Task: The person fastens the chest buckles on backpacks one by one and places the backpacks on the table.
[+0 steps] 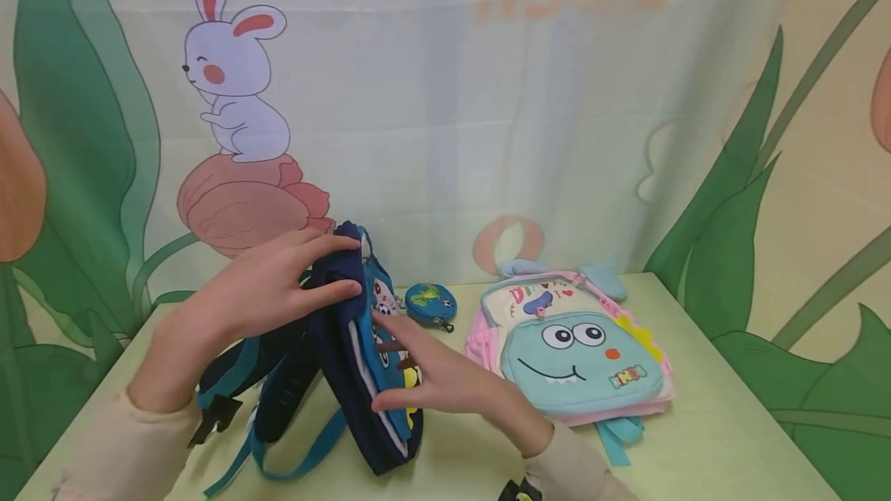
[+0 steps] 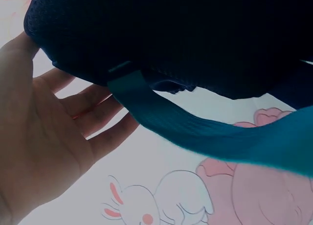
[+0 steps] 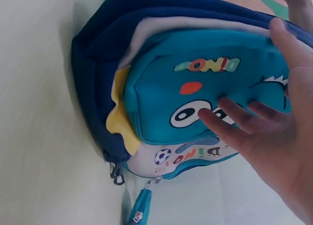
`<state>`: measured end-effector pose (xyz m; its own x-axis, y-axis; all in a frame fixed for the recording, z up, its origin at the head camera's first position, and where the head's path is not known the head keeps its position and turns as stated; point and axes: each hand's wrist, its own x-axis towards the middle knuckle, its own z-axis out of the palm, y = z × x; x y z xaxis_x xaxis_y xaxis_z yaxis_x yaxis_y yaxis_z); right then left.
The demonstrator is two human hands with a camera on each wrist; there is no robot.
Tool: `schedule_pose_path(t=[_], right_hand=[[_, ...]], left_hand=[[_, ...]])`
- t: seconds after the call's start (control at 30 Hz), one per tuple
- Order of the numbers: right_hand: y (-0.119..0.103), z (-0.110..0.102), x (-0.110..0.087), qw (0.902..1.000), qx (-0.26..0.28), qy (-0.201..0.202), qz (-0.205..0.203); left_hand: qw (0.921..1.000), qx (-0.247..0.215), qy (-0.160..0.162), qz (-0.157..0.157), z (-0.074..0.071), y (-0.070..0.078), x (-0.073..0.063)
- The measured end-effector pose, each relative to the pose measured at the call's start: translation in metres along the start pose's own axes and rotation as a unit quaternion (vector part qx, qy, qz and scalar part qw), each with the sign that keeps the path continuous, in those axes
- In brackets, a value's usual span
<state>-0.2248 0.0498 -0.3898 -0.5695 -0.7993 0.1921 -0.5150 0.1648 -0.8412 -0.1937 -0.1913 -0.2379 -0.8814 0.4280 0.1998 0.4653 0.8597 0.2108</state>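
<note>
A navy and blue child's backpack (image 1: 334, 377) with a cartoon face stands tilted on the table, its front facing right. My left hand (image 1: 278, 277) reaches over its upper part, thumb and forefinger at the top edge. In the left wrist view the fingers (image 2: 98, 115) of that hand extend fairly straight along the bag, near a teal strap (image 2: 195, 129). My right hand (image 1: 445, 373) is at the bag's front, fingers spread. In the right wrist view its fingertips lie over the blue front pocket (image 3: 161, 88) with printed eyes and letters.
A pink, cream and light-blue backpack (image 1: 578, 362) lies face up to the right. Between the bags, farther back, sits a small round blue pouch (image 1: 430, 305). Black and teal shoulder straps (image 1: 285, 393) trail left of the navy bag. A printed curtain (image 1: 418, 99) hangs behind the table.
</note>
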Motion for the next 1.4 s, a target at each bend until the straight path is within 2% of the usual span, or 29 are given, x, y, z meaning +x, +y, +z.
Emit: schedule_pose_path(t=[0.23, 0.4, 0.53, 0.83, 1.0, 1.2, 1.4], right_hand=[[0.001, -0.001, -0.004, 0.9996, 0.024, 0.013, 0.011], [0.008, -0.003, -0.009, 0.9985, 0.05, 0.021, 0.007], [0.015, -0.005, -0.014, 0.9971, 0.067, 0.035, 0.01], [0.018, -0.01, -0.025, 0.9967, 0.035, 0.073, 0.008], [0.017, -0.016, -0.032, 0.9938, -0.001, 0.099, -0.05], [0.01, -0.029, -0.036, 0.9776, -0.031, 0.148, -0.147], [-0.003, -0.044, -0.038, 0.9652, -0.067, 0.187, -0.17]], left_hand=[[0.9999, -0.001, 0.001, 0.015, -0.004, 0.009, 0.002], [0.9997, -0.021, -0.012, 0.011, -0.002, 0.009, 0.005], [0.9987, -0.04, -0.023, 0.021, 0.003, 0.01, 0.007], [0.9975, -0.043, -0.027, 0.05, 0.015, 0.016, 0.013], [0.9976, -0.02, -0.01, 0.066, 0.02, 0.02, 0.018], [0.9975, -0.001, 0.006, 0.071, 0.026, 0.028, 0.024], [0.9975, 0.004, 0.009, 0.07, 0.031, 0.035, 0.031]])
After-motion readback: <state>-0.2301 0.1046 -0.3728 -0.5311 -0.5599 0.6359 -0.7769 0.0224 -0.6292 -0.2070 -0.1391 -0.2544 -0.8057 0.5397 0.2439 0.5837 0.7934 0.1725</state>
